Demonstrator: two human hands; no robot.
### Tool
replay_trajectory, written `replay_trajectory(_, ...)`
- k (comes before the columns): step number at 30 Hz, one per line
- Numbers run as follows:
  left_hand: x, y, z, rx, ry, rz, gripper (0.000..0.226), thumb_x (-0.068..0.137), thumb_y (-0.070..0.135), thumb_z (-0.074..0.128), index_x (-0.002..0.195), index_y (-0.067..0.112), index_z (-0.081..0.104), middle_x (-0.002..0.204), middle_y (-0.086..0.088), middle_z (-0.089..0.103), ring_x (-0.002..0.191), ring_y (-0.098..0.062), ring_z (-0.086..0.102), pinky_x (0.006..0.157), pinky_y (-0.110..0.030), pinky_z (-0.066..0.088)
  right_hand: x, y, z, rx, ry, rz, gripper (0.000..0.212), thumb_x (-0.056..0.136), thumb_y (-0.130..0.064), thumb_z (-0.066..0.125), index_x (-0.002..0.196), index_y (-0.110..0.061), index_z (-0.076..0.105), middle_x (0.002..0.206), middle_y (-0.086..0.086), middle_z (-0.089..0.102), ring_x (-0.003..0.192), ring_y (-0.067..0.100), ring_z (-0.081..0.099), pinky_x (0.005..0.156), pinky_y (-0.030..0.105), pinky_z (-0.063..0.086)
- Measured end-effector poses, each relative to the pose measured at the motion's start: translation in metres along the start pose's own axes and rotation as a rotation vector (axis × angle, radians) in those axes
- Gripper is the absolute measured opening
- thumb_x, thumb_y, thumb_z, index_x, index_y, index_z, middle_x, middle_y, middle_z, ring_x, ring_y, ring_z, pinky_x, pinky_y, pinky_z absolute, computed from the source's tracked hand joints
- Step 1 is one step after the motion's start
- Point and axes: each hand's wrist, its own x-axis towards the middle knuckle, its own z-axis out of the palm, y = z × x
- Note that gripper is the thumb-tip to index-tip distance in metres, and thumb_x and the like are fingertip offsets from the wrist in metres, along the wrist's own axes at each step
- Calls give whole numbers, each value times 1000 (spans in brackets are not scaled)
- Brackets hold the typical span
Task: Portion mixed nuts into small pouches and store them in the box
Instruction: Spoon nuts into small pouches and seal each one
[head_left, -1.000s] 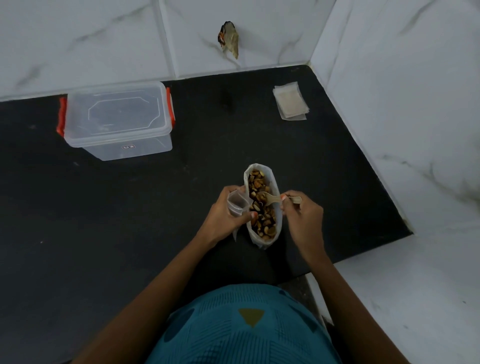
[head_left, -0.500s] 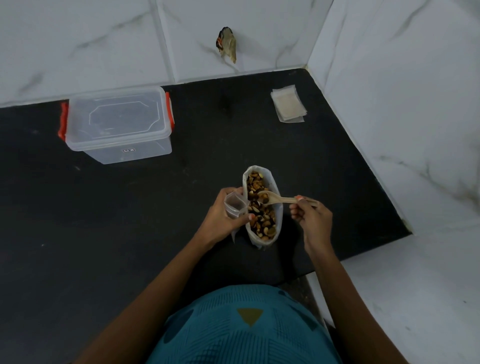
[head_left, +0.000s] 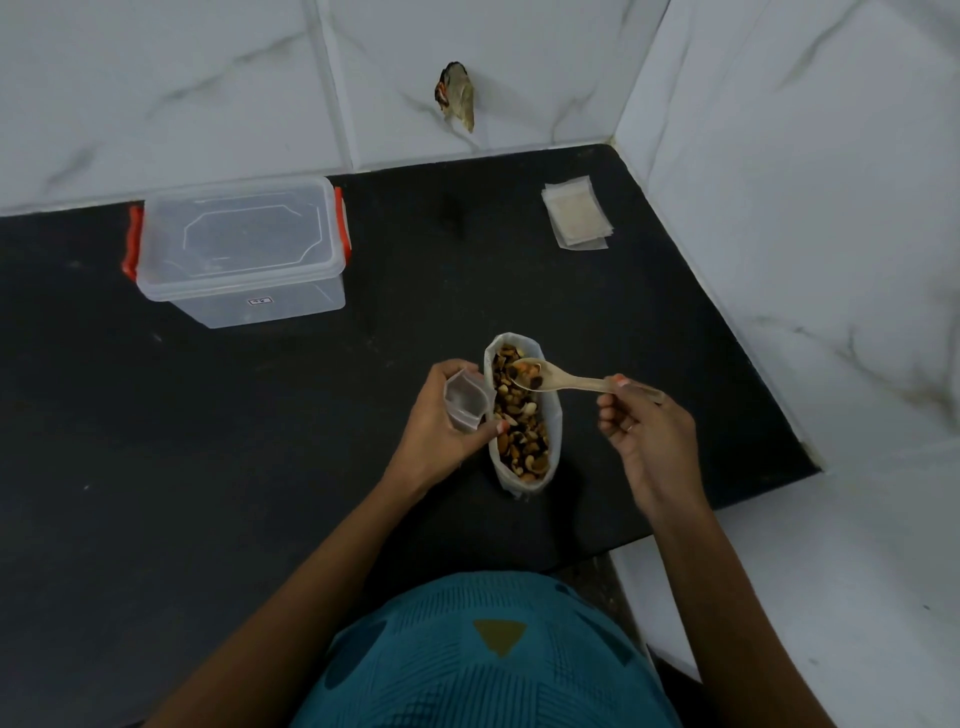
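Head | right hand (head_left: 644, 436) pinches pale spoon (head_left: 566, 383) | left hand (head_left: 436, 441) grips clear pouch (head_left: 465, 402)

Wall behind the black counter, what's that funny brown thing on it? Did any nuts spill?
A ragged brown-and-orange patch sits on the white marble wall tile; chip or something stuck there, I cannot tell. The mixed nuts are not spilled on the black counter.

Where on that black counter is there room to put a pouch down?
The widest bare patch of counter lies left of the left hand, in front of the box. Another lies between the box and the pouch stack, behind the bag. It is crowded round the bag, where the left hand holds a pouch and the right hand a spoon.
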Motion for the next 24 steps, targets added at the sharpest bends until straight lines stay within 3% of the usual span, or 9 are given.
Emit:
replay_trajectory(5, 0, 5, 1, -4, 20, 34, 61, 69, 13, 78, 112, 32, 39, 121, 4, 50, 116, -9, 49, 94, -25, 43, -23, -7, 19, -193, -132, -174, 12, 88, -8, 54, 84, -13, 64, 64, -2, 64, 59, 3, 59, 59, 17, 50)
replay_trajectory(9, -3, 14, 0, -46, 58, 85, 59, 69, 8, 77, 107, 32, 41, 111, 7, 52, 107, -6, 54, 88, -16, 45, -38, 4, 35, -550, -175, -486, 9, 88, -8, 55, 90, -11, 64, 69, -6, 62, 62, -2, 60, 62, 12, 49)
replay_trajectory(14, -7, 24, 0, -60, 93, 138, 48, 73, 13, 75, 108, 25, 44, 101, 13, 55, 94, 3, 56, 80, -11, 45, -47, 14, 49, -785, -267, -736, 13, 88, -7, 56, 98, -13, 63, 74, -22, 54, 73, -17, 56, 66, 1, 43)
replay_trajectory(20, -6, 21, -3, 31, 140, 148, 46, 64, 50, 66, 101, 41, 41, 105, 8, 55, 98, -7, 56, 82, -19, 48, -42, 20, 42, -941, -325, -1014, 21, 87, -18, 53, 98, -3, 65, 90, 6, 68, 83, 6, 60, 74, 17, 49)
replay_trajectory(24, -6, 19, -2, 20, 121, 156, 51, 66, 32, 74, 106, 30, 42, 105, 14, 51, 101, -8, 55, 84, -20, 48, -39, 24, 37, -965, -380, -1188, 24, 87, -15, 49, 93, 0, 66, 85, 10, 68, 83, 9, 57, 77, 18, 46)
